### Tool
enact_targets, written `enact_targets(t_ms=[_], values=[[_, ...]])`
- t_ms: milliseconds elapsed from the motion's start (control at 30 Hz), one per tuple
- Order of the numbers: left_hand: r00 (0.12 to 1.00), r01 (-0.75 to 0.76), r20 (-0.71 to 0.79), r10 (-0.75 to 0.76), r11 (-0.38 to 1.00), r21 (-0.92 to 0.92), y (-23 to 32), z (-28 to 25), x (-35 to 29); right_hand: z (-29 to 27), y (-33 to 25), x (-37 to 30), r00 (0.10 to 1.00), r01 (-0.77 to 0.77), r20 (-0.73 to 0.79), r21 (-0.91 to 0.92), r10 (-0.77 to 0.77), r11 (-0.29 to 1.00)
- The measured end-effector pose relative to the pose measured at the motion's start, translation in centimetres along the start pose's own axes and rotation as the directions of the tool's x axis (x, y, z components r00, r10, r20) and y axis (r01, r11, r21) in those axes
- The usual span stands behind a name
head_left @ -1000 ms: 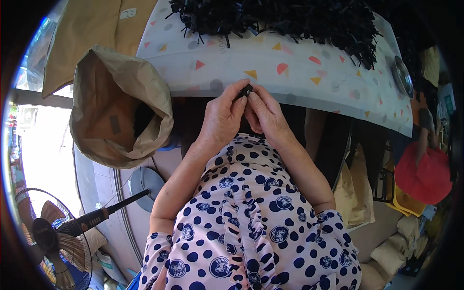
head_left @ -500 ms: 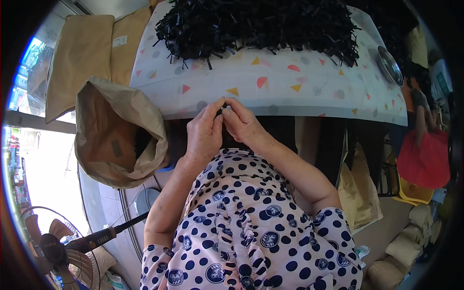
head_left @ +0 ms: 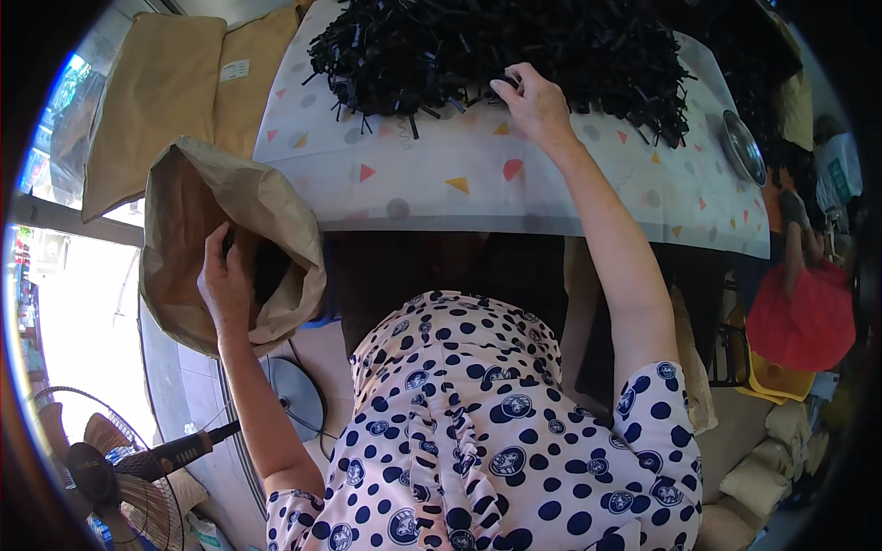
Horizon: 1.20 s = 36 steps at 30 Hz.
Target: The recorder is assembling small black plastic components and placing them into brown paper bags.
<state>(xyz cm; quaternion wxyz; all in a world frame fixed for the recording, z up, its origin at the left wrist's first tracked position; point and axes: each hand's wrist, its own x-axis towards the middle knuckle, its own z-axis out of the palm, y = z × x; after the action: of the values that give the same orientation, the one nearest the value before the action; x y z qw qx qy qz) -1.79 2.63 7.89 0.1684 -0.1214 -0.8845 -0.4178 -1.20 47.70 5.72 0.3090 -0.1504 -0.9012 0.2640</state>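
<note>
My left hand [head_left: 227,282] is over the mouth of a brown paper bag [head_left: 303,216], its thumb and fingers closed on a small black piece [head_left: 228,241]. Farther off, my right hand [head_left: 536,107] reaches the near edge of a big heap of short black strip-like pieces [head_left: 395,55]. Its thumb and forefinger are curved and apart at the heap; black pieces show behind and between them. The heap rests on a table with a white patterned cover [head_left: 432,207]. Dark contents partly show inside the bag.
A metal dish [head_left: 742,149] stands at the table's right edge. Flat brown paper sacks [head_left: 152,101] lie at the far left. A fan [head_left: 106,473] stands low on the left. At the right are a person in red [head_left: 799,317] and a yellow container [head_left: 779,375].
My hands were together near the table's front edge around a small black piece. They have parted: the left has gone to the bag, the right forward to the heap.
</note>
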Motion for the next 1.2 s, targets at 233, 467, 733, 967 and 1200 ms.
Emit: enact_targets(t_ms=[233,467,733,967,1200], values=[[0.982,-0.164,-0.051,0.18,0.959,0.232,1.5,1.9,-1.2,0.2,2.1,1.1,0.988,-0.062,0.14,-0.039,0.066,0.997],[0.881,0.065,0.439,0.178,0.872,-0.485,10.7,11.3,-1.1,-2.3,-3.2,-3.4,0.946,0.095,0.282,0.238,-0.162,0.967],[0.712,0.377,0.693,0.111,0.772,-0.511,11.0,17.1,-0.6,-3.3,-7.6,-9.4,0.808,0.395,0.332,0.308,-0.487,0.866],[0.729,0.308,0.669,0.144,0.804,-0.509,11.4,16.2,-3.3,-1.5,-6.5,-11.4,0.881,-0.268,0.468,0.621,-0.073,0.737],[0.815,0.293,0.566,0.127,0.752,-0.591,12.4,16.0,-4.6,-2.0,-7.0,-13.2,0.825,-0.516,0.56,0.695,0.075,0.5]])
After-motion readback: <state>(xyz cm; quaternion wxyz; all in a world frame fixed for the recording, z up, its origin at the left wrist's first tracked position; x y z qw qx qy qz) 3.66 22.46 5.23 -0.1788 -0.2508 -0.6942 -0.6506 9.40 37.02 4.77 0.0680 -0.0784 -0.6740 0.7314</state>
